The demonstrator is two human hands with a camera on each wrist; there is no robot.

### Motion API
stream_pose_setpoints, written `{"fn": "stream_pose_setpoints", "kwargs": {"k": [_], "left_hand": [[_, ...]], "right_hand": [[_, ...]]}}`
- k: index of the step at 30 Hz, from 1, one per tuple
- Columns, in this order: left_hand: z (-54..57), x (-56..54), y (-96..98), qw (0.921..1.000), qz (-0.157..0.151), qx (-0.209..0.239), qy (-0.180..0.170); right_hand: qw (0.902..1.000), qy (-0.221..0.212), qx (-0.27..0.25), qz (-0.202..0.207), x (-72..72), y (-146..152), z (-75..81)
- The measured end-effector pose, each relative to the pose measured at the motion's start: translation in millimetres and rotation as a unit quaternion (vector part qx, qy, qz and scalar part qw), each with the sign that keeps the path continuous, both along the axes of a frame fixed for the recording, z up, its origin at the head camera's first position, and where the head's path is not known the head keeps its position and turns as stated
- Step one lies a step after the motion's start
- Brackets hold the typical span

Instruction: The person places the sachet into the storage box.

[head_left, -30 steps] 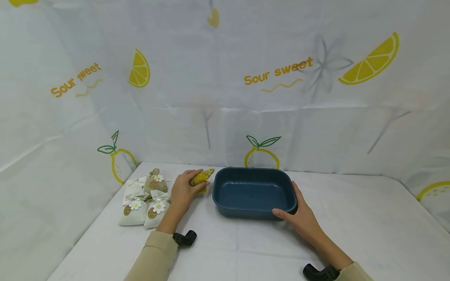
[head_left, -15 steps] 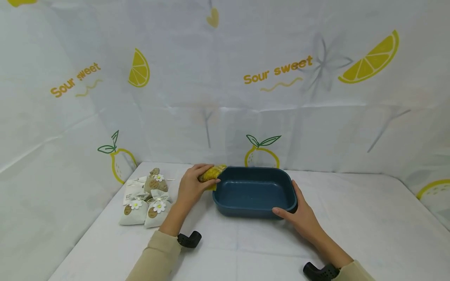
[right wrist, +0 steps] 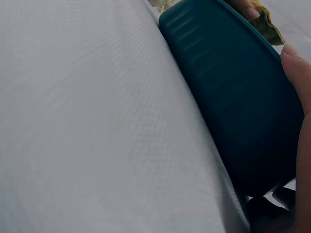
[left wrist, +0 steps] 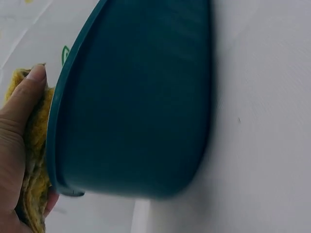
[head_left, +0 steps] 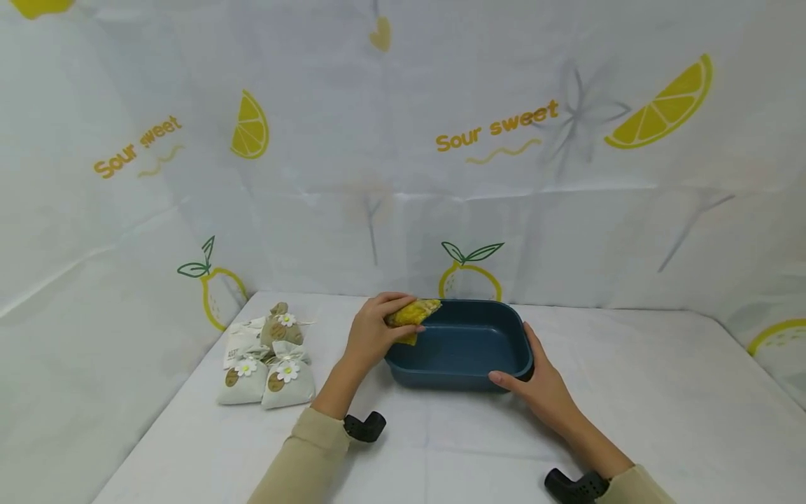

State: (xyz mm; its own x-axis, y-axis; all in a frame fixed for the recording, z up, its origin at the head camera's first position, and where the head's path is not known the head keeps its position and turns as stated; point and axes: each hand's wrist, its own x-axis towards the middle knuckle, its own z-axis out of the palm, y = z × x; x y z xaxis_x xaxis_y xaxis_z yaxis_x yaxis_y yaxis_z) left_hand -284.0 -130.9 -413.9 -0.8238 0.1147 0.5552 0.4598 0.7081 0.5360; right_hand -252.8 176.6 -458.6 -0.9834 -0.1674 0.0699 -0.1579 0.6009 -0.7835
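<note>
My left hand [head_left: 376, 329] grips a soft yellow bundle [head_left: 411, 315] with dark patches; it looks like folded cloth, though its exact kind cannot be told. Hand and bundle are above the left end of a dark blue rectangular basin [head_left: 466, 381]. In the left wrist view, the thumb lies along the yellow bundle [left wrist: 36, 131], close by the basin's rim [left wrist: 54, 111]. The right hand [head_left: 544, 385] holds the basin at its right front corner, thumb at the front rim and fingers round the side. Most of those fingers are hidden in the right wrist view.
Several small drawstring sachets stand in a cluster on the left of the table: a brown one [head_left: 281, 330] and white ones [head_left: 288, 388] with daisies. A white cloth [head_left: 466, 448] covers the table. Behind it hangs a lemon-print curtain [head_left: 315, 231].
My left hand has carried the yellow bundle rightward, from the table left of the basin to over its left end. The right hand and the basin have stayed nearly still.
</note>
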Motion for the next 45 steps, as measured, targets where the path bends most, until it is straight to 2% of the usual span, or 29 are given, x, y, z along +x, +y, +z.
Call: {"fn": "stream_pose_setpoints", "kwargs": {"k": [5,11,16,19,22,25,36,42,45], "left_hand": [[-4.1,-3.8,11.2,0.9989,-0.032,0.016,-0.031],[-7.0,-4.4,18.4,0.9952,-0.054,-0.059,-0.057],[-3.4,-8.4,24.5,0.9917,-0.073,-0.069,-0.08],[-1.8,-10.3,28.5,0.9871,-0.079,-0.096,-0.101],[-0.8,-10.6,31.4,0.9822,-0.079,-0.12,-0.121],[0.1,-9.8,33.1,0.98,-0.079,-0.118,-0.139],[-1.3,-10.1,36.1,0.9728,-0.057,-0.168,-0.149],[-0.8,-8.6,38.2,0.9571,-0.03,-0.234,-0.169],[-1.7,-7.8,38.5,0.9531,-0.023,-0.249,-0.171]], "right_hand": [[0.9999,-0.016,-0.002,-0.001,-0.2,-4.9,-0.2],[0.9996,-0.027,-0.002,-0.002,-0.1,-8.3,-0.6],[0.9998,-0.017,0.003,-0.007,1.2,-6.3,-1.0],[0.9999,-0.013,0.001,-0.006,2.1,-5.1,-0.8],[0.9999,-0.009,-0.001,-0.005,2.8,-4.2,-0.2],[1.0,-0.006,-0.001,-0.007,3.0,-2.9,0.1],[1.0,0.002,-0.004,-0.006,0.4,-1.7,-1.1],[0.9999,0.013,-0.008,0.001,1.8,-1.7,-0.3],[0.9994,0.026,-0.02,0.009,2.3,-1.2,-0.9]]}}
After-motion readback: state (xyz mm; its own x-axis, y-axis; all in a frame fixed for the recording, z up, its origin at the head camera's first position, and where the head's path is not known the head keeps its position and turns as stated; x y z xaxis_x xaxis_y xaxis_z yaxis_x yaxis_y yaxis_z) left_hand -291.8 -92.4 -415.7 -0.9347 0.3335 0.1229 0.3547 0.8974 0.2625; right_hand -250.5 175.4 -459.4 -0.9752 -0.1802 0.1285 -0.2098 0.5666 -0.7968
